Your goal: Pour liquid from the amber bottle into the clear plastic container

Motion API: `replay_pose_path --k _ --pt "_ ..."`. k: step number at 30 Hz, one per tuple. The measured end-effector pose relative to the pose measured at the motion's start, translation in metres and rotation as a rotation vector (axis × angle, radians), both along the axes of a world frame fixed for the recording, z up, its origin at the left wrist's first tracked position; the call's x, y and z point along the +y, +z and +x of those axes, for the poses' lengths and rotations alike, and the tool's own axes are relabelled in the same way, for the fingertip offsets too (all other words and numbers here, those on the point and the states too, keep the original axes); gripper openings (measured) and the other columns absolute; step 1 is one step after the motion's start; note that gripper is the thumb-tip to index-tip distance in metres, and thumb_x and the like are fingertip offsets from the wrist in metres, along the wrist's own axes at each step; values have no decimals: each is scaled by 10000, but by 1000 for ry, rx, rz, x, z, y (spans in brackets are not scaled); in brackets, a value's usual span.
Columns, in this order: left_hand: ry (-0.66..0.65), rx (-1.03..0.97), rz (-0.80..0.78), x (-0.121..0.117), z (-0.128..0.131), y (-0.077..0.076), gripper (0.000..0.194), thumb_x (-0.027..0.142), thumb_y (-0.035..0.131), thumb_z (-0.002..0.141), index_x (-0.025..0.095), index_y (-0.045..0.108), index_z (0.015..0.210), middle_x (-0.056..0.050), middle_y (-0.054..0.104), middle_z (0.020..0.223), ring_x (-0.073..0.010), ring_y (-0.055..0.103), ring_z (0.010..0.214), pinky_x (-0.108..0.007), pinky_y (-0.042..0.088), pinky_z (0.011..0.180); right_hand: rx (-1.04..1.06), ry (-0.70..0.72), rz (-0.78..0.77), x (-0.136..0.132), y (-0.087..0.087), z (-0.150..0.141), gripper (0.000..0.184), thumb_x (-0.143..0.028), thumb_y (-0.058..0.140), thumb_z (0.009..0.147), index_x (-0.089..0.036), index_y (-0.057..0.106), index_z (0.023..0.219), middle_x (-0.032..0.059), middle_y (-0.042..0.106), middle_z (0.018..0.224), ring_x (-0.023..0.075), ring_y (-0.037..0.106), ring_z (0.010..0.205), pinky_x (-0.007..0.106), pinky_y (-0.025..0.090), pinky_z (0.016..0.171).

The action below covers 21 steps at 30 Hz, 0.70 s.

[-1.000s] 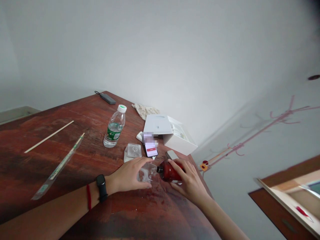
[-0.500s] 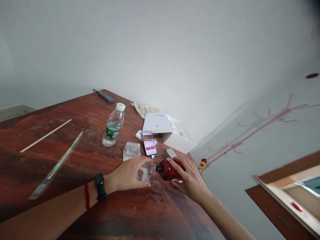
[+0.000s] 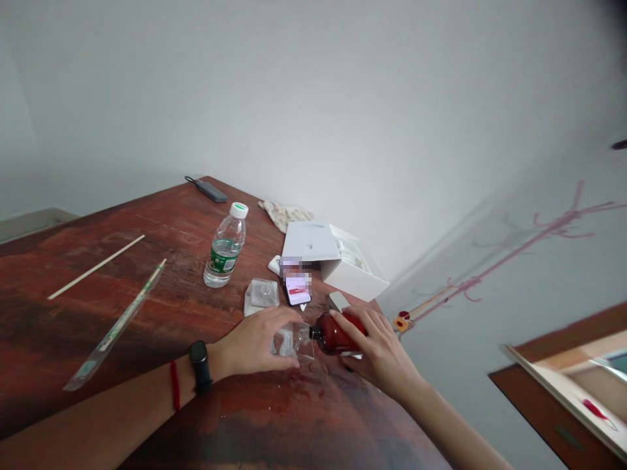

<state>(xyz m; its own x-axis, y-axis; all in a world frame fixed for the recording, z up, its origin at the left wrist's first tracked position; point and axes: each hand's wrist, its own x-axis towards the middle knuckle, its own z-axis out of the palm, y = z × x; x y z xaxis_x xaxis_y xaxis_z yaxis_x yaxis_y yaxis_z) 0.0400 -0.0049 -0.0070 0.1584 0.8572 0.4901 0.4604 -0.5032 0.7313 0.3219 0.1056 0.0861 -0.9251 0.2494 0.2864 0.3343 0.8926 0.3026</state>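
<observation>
My left hand (image 3: 255, 343) curls over a small clear glass bottle (image 3: 289, 343) lying on its side on the wooden table (image 3: 73, 313). My right hand (image 3: 375, 343) grips a dark red bottle (image 3: 337, 334), held almost level. That bottle's black neck points left and sits at the clear bottle's end; I cannot tell whether they touch. Part of the red bottle is hidden by my fingers. A black wristband watch (image 3: 199, 365) and a red string (image 3: 174, 385) circle my left wrist.
Behind my hands lie a censored phone (image 3: 297, 290), a clear square piece (image 3: 261, 294), a white box (image 3: 337, 258) and a water bottle (image 3: 223, 251). A chopstick (image 3: 95, 267), sleeved chopsticks (image 3: 117, 329), a cloth (image 3: 284, 215) and a dark power bank (image 3: 210, 190) lie farther off.
Both hands keep their hold, and the red bottle's neck stays at the clear bottle. The red bottle and my right hand sit slightly farther right, and the view has shifted a little.
</observation>
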Motion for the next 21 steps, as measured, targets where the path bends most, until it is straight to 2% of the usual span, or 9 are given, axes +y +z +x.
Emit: replay_pose_path --k 7,14,21 --pt "-8 7 6 0 0 2 682 309 1007 785 247 675 1378 -99 694 1458 -348 632 1371 -487 451 1227 -9 -3 0 0 0 1 872 -140 792 847 -288 436 1629 173 658 1401 399 632 1248 599 564 1012" --pt "-10 15 6 0 0 1 670 322 998 789 250 682 1376 -105 694 1461 -354 631 1374 -509 452 1227 -8 -12 -4 2 -1 3 917 -159 802 846 -319 410 1660 162 659 1416 396 634 1250 595 561 1022" --pt "-7 18 3 0 0 0 658 334 1000 791 239 689 1362 -116 685 1477 -349 623 1386 -500 440 1234 -20 -6 19 2 1 2 886 -150 806 824 -279 458 1629 175 655 1413 399 628 1246 585 556 1015"
